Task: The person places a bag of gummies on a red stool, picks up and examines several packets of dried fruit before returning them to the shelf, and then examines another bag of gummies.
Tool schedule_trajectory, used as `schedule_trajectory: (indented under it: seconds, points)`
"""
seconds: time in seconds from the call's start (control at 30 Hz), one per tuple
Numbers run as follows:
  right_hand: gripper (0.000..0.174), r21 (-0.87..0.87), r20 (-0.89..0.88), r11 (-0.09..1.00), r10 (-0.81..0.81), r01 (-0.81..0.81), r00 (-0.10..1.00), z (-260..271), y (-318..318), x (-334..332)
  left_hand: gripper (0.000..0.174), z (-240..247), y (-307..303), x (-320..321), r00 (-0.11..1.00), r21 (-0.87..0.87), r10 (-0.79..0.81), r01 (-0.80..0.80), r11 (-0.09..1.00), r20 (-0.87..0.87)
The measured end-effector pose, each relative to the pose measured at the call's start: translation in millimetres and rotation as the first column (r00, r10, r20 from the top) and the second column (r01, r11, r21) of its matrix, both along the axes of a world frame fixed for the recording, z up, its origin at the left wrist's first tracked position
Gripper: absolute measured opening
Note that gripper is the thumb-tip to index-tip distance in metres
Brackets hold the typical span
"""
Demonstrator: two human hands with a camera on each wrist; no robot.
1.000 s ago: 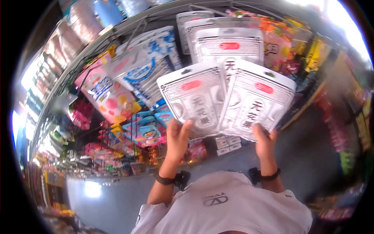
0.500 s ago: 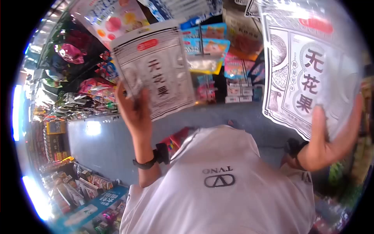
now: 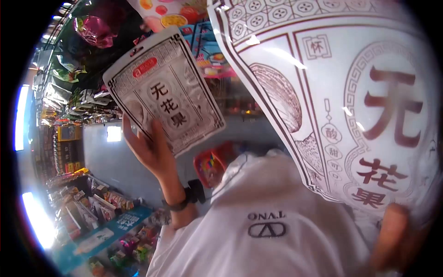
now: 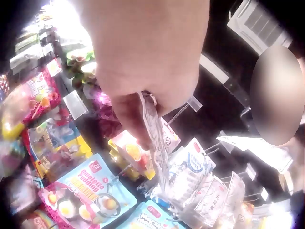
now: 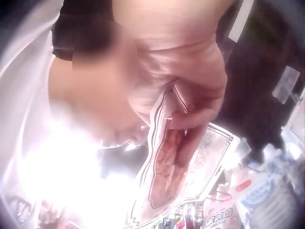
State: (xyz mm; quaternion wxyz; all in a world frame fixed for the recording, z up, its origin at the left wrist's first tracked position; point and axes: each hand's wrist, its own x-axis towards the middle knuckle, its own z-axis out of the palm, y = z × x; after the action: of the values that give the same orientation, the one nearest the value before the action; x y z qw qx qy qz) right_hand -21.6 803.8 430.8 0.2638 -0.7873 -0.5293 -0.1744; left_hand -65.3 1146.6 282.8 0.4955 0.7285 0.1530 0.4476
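Observation:
My left hand (image 3: 150, 150) pinches a white snack pouch (image 3: 166, 104) by its lower left corner, thumb across the front. The pouch has large Chinese characters for fig, a red oval label and a hang hole at its top. My right hand (image 3: 392, 235) grips a matching white pouch (image 3: 318, 87) by its lower edge, raised so near the head camera that its top runs out of view. In the right wrist view, fingers (image 5: 190, 138) lie behind this pouch (image 5: 164, 183), over a see-through window with brownish contents. The left wrist view shows the left pouch (image 4: 155, 129) edge-on.
Pink and blue candy bags hang on rack hooks ahead, among them a blue pudding candy bag (image 4: 95, 195). More white fig pouches (image 4: 214, 200) hang there too. A red basket (image 3: 210, 164) with colourful contents stands low beyond my body. Lower left is a teal-edged display (image 3: 99, 240).
Both pouches have come away from the rack and moved apart. The right one has risen close to the head camera; the left one has shifted left and tilted. My view has turned downward and left.

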Motion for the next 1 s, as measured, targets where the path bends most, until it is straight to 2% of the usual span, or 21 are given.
schedule_trajectory:
  seconds: [0.03,0.13,0.23,0.37,0.43,0.53,0.63,0.67,0.73,0.77,0.87,0.9,0.93,1.0]
  points:
    - [0.055,-0.015,-0.004,1.000,0.000,0.000,1.000,0,3,-1,0.062,-1,3,0,1.000,-0.035,-0.006,0.006,0.999,0.003]
    - [0.052,-0.047,-0.017,0.999,-0.014,0.013,1.000,-3,15,-1,0.061,-11,19,1,1.000,0.092,0.017,-0.018,0.996,0.006]
    - [0.050,-0.052,-0.029,0.998,-0.028,0.026,0.999,-3,16,-3,0.061,-21,30,-4,0.995,-0.233,-0.078,0.090,0.968,0.063]
    - [0.046,-0.043,-0.047,0.998,-0.042,0.040,0.998,-1,4,-14,0.061,-14,15,-13,0.991,-0.236,-0.095,0.116,0.965,0.096]
    - [0.045,-0.021,-0.066,0.998,-0.053,0.052,0.996,2,-8,-20,0.062,7,-15,-24,0.997,0.005,-0.057,0.056,0.998,0.061]
    - [0.042,0.022,-0.106,0.998,-0.061,0.063,0.993,1,-41,-28,0.061,12,-56,-33,0.996,0.030,0.012,-0.014,0.999,0.091]
    - [0.039,0.124,-0.212,0.982,-0.115,0.144,0.970,-6,-90,-22,0.059,9,-110,-43,0.998,-0.111,0.053,-0.048,0.993,0.035]
    - [0.039,0.169,-0.271,0.967,-0.139,0.189,0.952,-9,-106,-19,0.058,11,-127,-38,0.999,-0.174,0.014,-0.007,0.985,0.034]
    - [0.037,0.268,-0.444,0.913,-0.165,0.306,0.881,-24,-135,-9,0.055,16,-165,-33,0.997,-0.310,-0.069,0.076,0.948,0.035]
    - [0.036,0.321,-0.570,0.858,-0.163,0.401,0.805,-37,-147,-2,0.058,19,-185,-30,0.996,-0.371,-0.084,0.092,0.924,0.037]
    - [0.033,0.444,-0.845,0.604,0.035,0.662,0.534,-92,-173,22,0.058,13,-226,-30,0.986,-0.364,-0.160,0.130,0.922,-0.053]
    - [0.032,0.494,-0.843,0.555,0.116,0.670,0.525,-114,-183,33,0.058,12,-241,-29,0.986,-0.295,-0.145,0.115,0.949,-0.083]
    - [0.029,0.569,-0.820,0.504,0.287,0.650,0.495,-126,-185,41,0.059,13,-255,-28,0.982,-0.298,-0.174,0.143,0.944,-0.079]
    - [0.034,0.639,-0.678,0.381,0.690,0.668,0.254,-146,-188,51,0.059,17,-276,-24,0.968,-0.299,-0.244,0.215,0.930,-0.061]
